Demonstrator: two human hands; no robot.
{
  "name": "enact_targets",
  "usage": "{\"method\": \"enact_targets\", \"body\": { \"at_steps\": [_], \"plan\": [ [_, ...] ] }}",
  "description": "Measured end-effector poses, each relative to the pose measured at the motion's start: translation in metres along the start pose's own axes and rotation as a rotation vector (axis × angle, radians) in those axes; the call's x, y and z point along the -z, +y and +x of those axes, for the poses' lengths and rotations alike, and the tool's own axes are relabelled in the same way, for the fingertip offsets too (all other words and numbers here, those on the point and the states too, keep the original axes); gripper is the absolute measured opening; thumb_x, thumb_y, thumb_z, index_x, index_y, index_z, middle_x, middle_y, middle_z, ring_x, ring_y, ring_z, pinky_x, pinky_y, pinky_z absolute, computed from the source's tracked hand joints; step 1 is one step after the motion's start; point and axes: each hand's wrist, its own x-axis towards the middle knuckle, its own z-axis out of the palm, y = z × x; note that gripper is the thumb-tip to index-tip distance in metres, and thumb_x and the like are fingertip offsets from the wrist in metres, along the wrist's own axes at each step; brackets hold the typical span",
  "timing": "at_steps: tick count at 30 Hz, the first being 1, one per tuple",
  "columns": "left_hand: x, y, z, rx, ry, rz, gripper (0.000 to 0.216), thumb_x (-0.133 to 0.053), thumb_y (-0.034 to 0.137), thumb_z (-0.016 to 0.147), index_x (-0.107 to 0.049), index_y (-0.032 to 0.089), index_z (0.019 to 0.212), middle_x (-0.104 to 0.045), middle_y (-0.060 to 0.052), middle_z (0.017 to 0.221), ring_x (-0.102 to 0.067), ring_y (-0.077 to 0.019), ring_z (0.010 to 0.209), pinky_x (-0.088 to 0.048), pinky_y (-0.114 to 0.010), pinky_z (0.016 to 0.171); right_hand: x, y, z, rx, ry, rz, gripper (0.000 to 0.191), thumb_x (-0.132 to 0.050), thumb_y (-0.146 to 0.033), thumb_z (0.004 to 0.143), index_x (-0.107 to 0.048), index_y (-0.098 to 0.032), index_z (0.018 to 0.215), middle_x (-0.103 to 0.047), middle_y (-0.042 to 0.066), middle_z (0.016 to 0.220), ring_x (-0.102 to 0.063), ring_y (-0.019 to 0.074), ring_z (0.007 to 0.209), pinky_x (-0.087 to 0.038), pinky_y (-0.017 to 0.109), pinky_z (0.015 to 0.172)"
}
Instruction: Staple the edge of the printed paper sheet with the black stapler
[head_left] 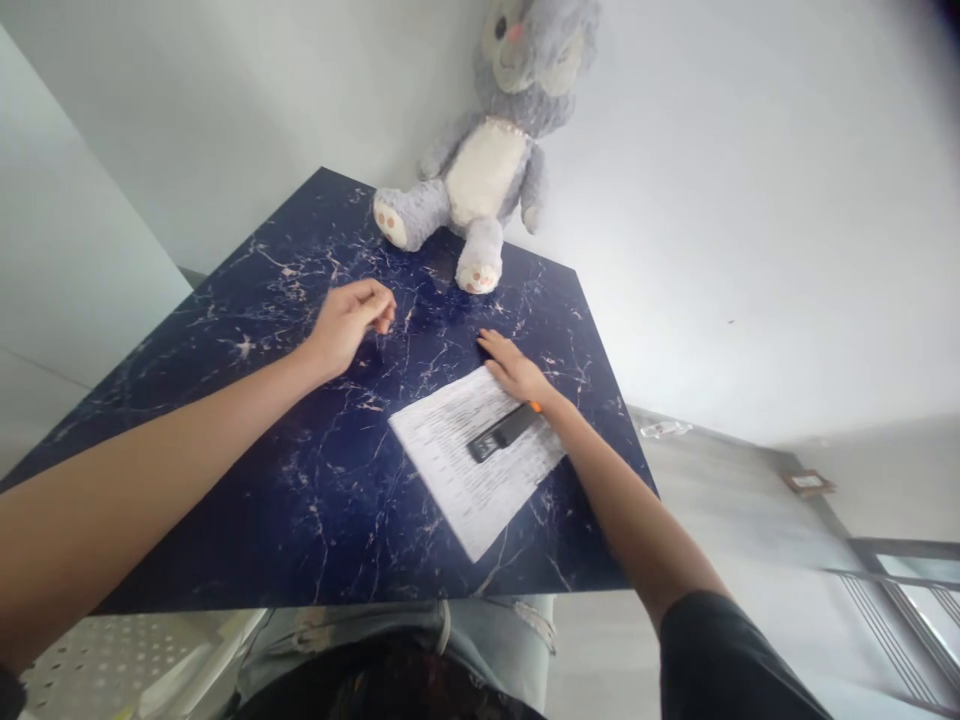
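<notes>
My left hand [354, 325] is over the dark blue table, left of the paper, with its fingers curled in and the thumb against them. I see nothing in its grasp. My right hand [517, 370] is open and lies flat at the far corner of a printed paper sheet [465, 490], its fingers reaching past the edge onto the table. On the sheet, close to my right wrist, rests a slim black oblong object [499, 435] with an orange end. Its exact kind is unclear.
A grey plush toy [484, 170] with a cream belly sits at the table's [300, 480] far end, against the white wall. A perforated white chair seat [97, 660] shows at the lower left. Further off on the right, a small framed item [808, 482] appears blurred.
</notes>
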Motion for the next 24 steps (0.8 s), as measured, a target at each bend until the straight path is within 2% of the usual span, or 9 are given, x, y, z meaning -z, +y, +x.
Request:
{"method": "enact_targets", "body": {
  "at_steps": [2,5,8,10,14,18,19,21,24],
  "plan": [
    [0.024,0.005,0.016,-0.055,0.171,0.019,0.026,-0.077,0.038,0.083,-0.061,0.017,0.080,-0.058,0.002,0.071,-0.049,-0.0090,0.062,-0.038,-0.029,0.060,-0.024,-0.045,0.036,0.147,-0.061,-0.022,0.059,-0.040,-0.045,0.112,-0.049,-0.016,0.163,-0.036,0.011,0.176,-0.027,0.0280,0.167,-0.021,0.056,0.138],
    [0.064,0.016,0.035,-0.079,0.330,0.020,0.034,-0.071,0.043,0.080,-0.047,0.020,0.084,-0.050,0.006,0.072,-0.041,-0.0063,0.063,-0.029,-0.027,0.060,-0.055,-0.110,0.091,0.201,-0.069,-0.060,0.053,-0.048,-0.031,0.113,-0.051,-0.007,0.160,-0.038,0.013,0.175,-0.029,0.0270,0.166,-0.023,0.048,0.138],
    [0.093,0.024,0.043,-0.057,0.408,0.045,0.048,-0.070,0.053,0.074,-0.035,0.021,0.082,-0.039,0.009,0.069,-0.031,-0.0060,0.063,-0.025,-0.027,0.063,-0.071,-0.156,0.125,0.194,-0.040,-0.063,0.048,-0.056,-0.025,0.111,-0.054,-0.008,0.155,-0.043,0.012,0.172,-0.035,0.0267,0.164,-0.027,0.047,0.136],
    [0.101,0.026,0.043,-0.027,0.413,0.072,0.056,-0.068,0.061,0.073,-0.029,0.021,0.081,-0.033,0.009,0.066,-0.027,-0.0063,0.064,-0.023,-0.028,0.064,-0.075,-0.171,0.130,0.187,0.000,-0.063,0.047,-0.057,-0.022,0.111,-0.052,-0.012,0.156,-0.041,0.009,0.174,-0.031,0.0255,0.165,-0.026,0.047,0.136],
    [0.098,0.023,0.039,0.023,0.353,0.135,0.063,-0.069,0.066,0.075,-0.027,0.021,0.080,-0.030,0.009,0.063,-0.029,-0.0055,0.064,-0.026,-0.029,0.068,-0.072,-0.168,0.107,0.136,0.072,-0.063,0.049,-0.052,-0.015,0.110,-0.048,-0.018,0.159,-0.034,0.002,0.178,-0.020,0.0232,0.168,-0.023,0.045,0.137],
    [0.081,0.021,0.037,0.025,0.301,0.188,0.061,-0.067,0.070,0.080,-0.031,0.021,0.081,-0.037,0.009,0.062,-0.031,-0.0068,0.065,-0.027,-0.030,0.067,-0.066,-0.140,0.057,-0.073,0.161,-0.070,0.058,-0.039,0.001,0.103,-0.046,-0.009,0.159,-0.032,0.016,0.178,-0.017,0.0318,0.169,-0.024,0.059,0.136],
    [0.074,0.020,0.035,0.036,0.274,0.204,0.057,-0.066,0.068,0.083,-0.033,0.021,0.082,-0.041,0.009,0.063,-0.033,-0.0070,0.065,-0.028,-0.030,0.066,-0.065,-0.131,0.041,-0.153,0.191,-0.072,0.062,-0.036,0.004,0.099,-0.046,-0.006,0.158,-0.030,0.021,0.177,-0.016,0.0349,0.169,-0.022,0.063,0.136],
    [0.053,0.015,0.027,0.074,0.190,0.246,0.045,-0.065,0.061,0.087,-0.043,0.022,0.083,-0.050,0.008,0.065,-0.040,-0.0080,0.065,-0.033,-0.030,0.065,-0.061,-0.113,0.008,-0.332,0.253,-0.073,0.071,-0.037,0.009,0.090,-0.049,-0.008,0.157,-0.030,0.021,0.177,-0.015,0.0366,0.169,-0.021,0.063,0.137],
    [0.009,0.006,-0.001,0.119,-0.017,0.363,0.028,-0.072,0.047,0.088,-0.065,0.020,0.086,-0.070,-0.001,0.080,-0.061,-0.0157,0.077,-0.044,-0.036,0.074,-0.050,-0.092,-0.039,-0.400,0.317,-0.012,0.077,-0.040,0.008,0.084,-0.053,-0.017,0.156,-0.036,0.015,0.176,-0.015,0.0370,0.170,-0.020,0.069,0.136]
  ]
}}
